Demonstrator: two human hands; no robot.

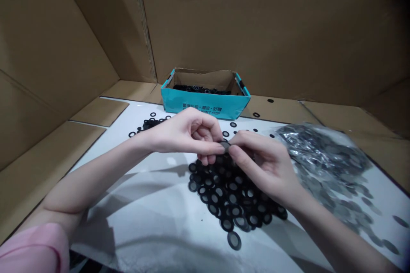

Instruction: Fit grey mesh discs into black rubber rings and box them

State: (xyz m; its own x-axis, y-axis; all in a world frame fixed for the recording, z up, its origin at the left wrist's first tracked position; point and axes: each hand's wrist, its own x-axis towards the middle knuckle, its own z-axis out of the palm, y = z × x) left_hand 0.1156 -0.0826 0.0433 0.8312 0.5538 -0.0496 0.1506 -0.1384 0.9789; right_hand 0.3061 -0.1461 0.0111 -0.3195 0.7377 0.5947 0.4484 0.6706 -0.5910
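The person's left hand (192, 134) and right hand (264, 164) are gripping one small black-rimmed disc (226, 146) between their fingers, holding it above the dark pile (233, 198) lying on the white tabletop (153, 226).

Wore a light pink sleeve (35, 251) on the left, ending near the elbow (60, 209), with a thin, deeper pink line (28, 246) curving across, whether seam or fold impossible to tell. Was bare along the slender left forearm (105, 170) to the left grip (182, 132). Was bare along the right forearm (336, 234) to the right grip (267, 166).
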